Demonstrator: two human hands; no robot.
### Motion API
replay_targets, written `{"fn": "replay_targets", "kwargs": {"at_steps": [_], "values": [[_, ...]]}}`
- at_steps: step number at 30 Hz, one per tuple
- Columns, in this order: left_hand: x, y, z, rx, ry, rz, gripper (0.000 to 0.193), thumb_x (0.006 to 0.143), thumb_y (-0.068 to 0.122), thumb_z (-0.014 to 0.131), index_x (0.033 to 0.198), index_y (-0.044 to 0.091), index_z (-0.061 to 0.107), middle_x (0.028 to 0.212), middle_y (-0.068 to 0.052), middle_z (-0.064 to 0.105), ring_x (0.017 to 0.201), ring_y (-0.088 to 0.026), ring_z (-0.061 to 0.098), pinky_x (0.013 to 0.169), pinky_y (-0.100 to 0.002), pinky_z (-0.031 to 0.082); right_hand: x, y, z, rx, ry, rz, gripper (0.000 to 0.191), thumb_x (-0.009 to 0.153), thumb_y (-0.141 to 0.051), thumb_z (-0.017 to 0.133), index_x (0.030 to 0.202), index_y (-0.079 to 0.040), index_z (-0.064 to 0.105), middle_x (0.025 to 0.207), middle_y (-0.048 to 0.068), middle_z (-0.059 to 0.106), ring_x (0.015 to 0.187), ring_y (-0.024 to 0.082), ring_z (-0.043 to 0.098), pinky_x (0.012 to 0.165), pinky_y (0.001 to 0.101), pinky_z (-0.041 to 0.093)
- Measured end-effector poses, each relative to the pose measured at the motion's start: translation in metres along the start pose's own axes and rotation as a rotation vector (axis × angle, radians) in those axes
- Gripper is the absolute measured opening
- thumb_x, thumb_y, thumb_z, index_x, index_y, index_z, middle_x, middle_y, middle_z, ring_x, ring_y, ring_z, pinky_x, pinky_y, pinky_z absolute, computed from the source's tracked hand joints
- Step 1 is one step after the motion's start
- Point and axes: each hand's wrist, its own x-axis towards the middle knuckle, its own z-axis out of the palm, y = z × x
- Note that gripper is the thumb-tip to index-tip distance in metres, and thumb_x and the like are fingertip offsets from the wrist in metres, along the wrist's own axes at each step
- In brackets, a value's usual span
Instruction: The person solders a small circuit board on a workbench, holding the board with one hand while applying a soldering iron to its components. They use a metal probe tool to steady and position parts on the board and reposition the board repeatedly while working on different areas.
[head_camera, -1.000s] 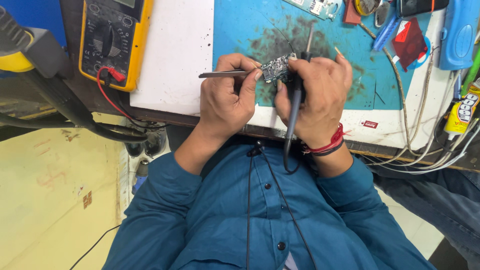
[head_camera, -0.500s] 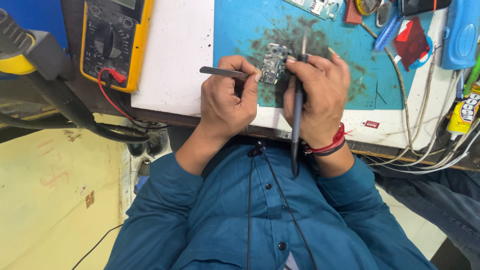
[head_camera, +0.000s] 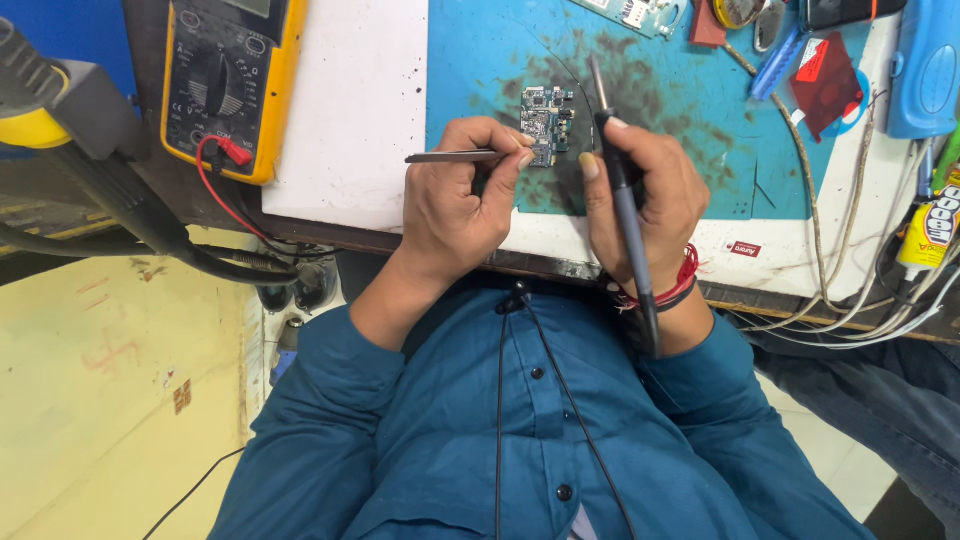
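Observation:
A small green circuit board (head_camera: 545, 120) lies on the stained blue mat (head_camera: 700, 130). My left hand (head_camera: 460, 195) is shut on metal tweezers (head_camera: 450, 157), which lie level with their tips at the board's lower left edge. My right hand (head_camera: 640, 190) grips a dark pen-shaped soldering iron (head_camera: 620, 190). It stands nearly upright just right of the board, and its metal tip (head_camera: 593, 68) points away from me, off the board. Its cord runs down over my blue shirt.
A yellow multimeter (head_camera: 225, 80) with a red plug (head_camera: 232, 152) sits at the back left, beside a white sheet (head_camera: 350, 110). Blue tools, a red piece (head_camera: 825, 75), a glue tube (head_camera: 935, 225) and several cables (head_camera: 850, 300) crowd the right side. A black hose (head_camera: 120, 200) runs along the left.
Both hands have drawn apart from over the board, which now lies uncovered. The iron has swung more upright, with its tip past the board's right edge.

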Motion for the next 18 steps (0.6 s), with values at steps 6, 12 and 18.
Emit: {"fn": "replay_targets", "kwargs": {"at_steps": [6,12,18], "values": [[0.0013,0.0010,0.0004,0.058,-0.008,0.001,0.014,0.104,0.003,0.069,0.110,0.003,0.056,0.103,-0.010,0.076,0.088,-0.016,0.078,0.074,-0.027,0.061,-0.0071,0.0024,-0.0067,0.009,-0.005,-0.036,0.013,0.107,-0.010,0.069,0.113,0.001,0.068,0.093,0.013,0.070,0.072,0.025,0.067,0.068,0.0325,0.049],[0.0031,0.0008,0.0010,0.068,-0.006,0.035,0.014,0.105,0.002,0.069,0.110,0.004,0.056,0.102,-0.010,0.075,0.088,-0.018,0.078,0.074,-0.028,0.062,-0.0073,0.0035,-0.0029,0.010,-0.021,-0.086,0.010,0.106,-0.010,0.067,0.103,-0.001,0.065,0.088,0.013,0.069,0.071,0.027,0.066,0.065,0.0341,0.050],[0.0032,0.0009,0.0009,0.075,-0.009,0.049,0.016,0.105,0.002,0.069,0.111,0.004,0.055,0.101,-0.010,0.075,0.087,-0.017,0.078,0.073,-0.028,0.062,-0.0065,0.0017,-0.0032,0.007,-0.034,-0.086,0.011,0.105,-0.010,0.067,0.099,-0.001,0.065,0.087,0.012,0.069,0.070,0.027,0.066,0.064,0.0341,0.049]]}}
